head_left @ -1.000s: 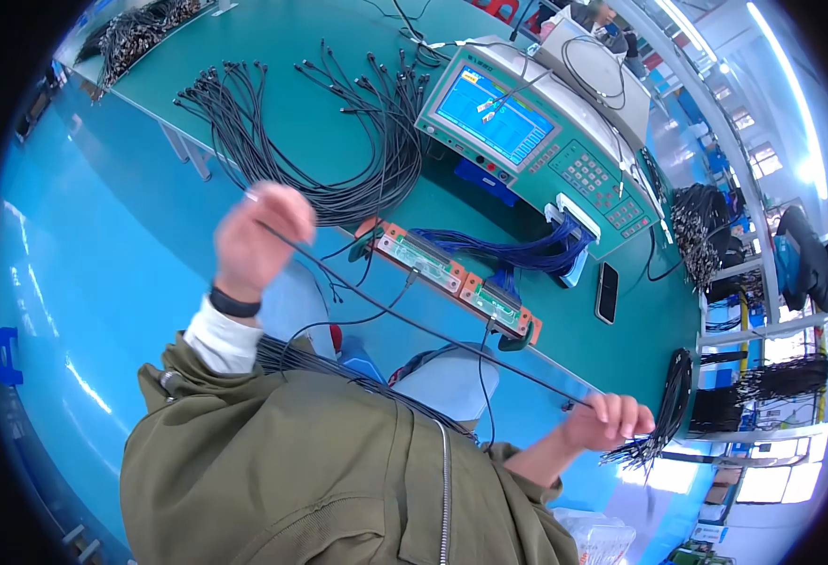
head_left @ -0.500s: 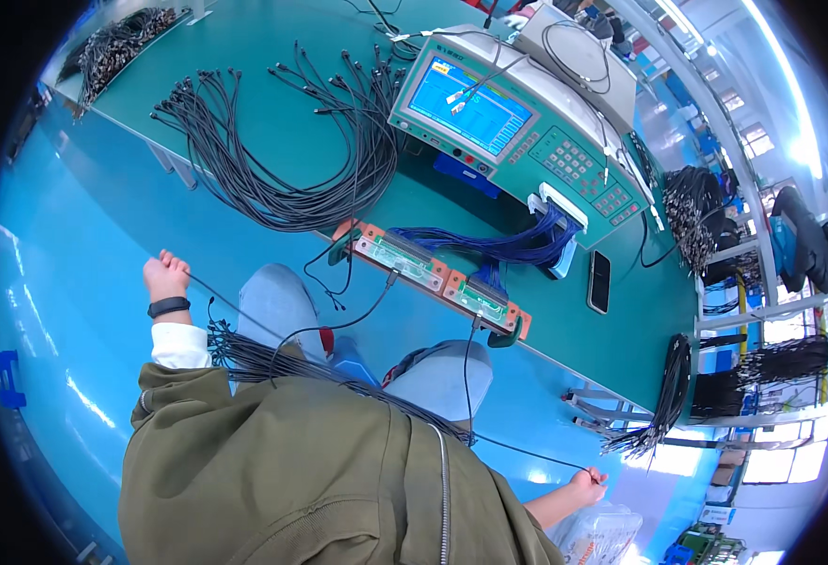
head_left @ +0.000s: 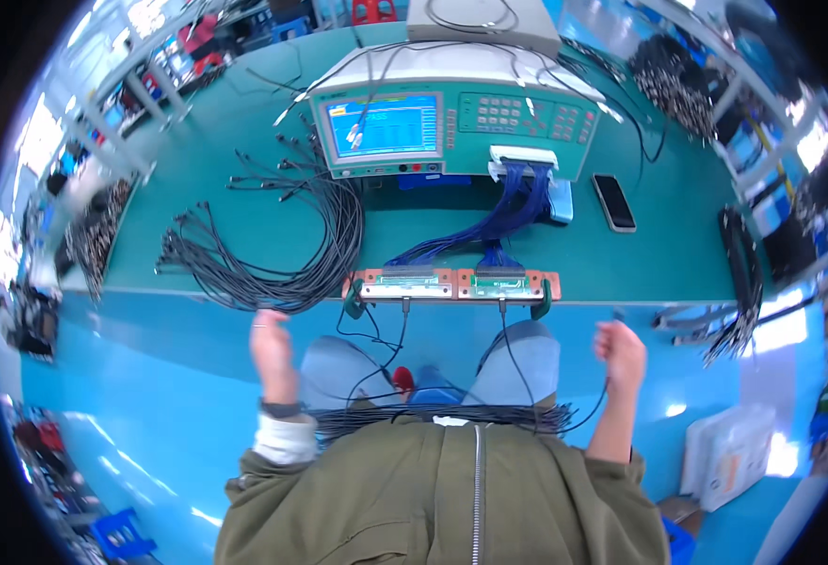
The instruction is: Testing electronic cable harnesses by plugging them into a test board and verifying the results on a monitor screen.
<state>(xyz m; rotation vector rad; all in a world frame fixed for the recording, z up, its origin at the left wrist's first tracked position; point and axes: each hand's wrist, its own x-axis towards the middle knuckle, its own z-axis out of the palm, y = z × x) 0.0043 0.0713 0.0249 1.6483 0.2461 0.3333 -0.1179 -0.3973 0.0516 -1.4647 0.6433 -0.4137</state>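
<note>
Cable (head_left: pixel 591 407) in raised right hand (head_left: pixel 620 351)

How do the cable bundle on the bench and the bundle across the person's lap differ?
The bench bundle curves in a loose loop with its ends fanned out leftward; the lap bundle lies straight and tight across both thighs. The bench bundle rests untouched; the lap bundle sits between both raised hands. Both are thin black cables.

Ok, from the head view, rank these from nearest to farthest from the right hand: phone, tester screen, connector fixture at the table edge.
From the right hand:
1. Connector fixture, table's near edge, up-left.
2. Phone, straight beyond it.
3. Tester screen, far back-left.
</note>
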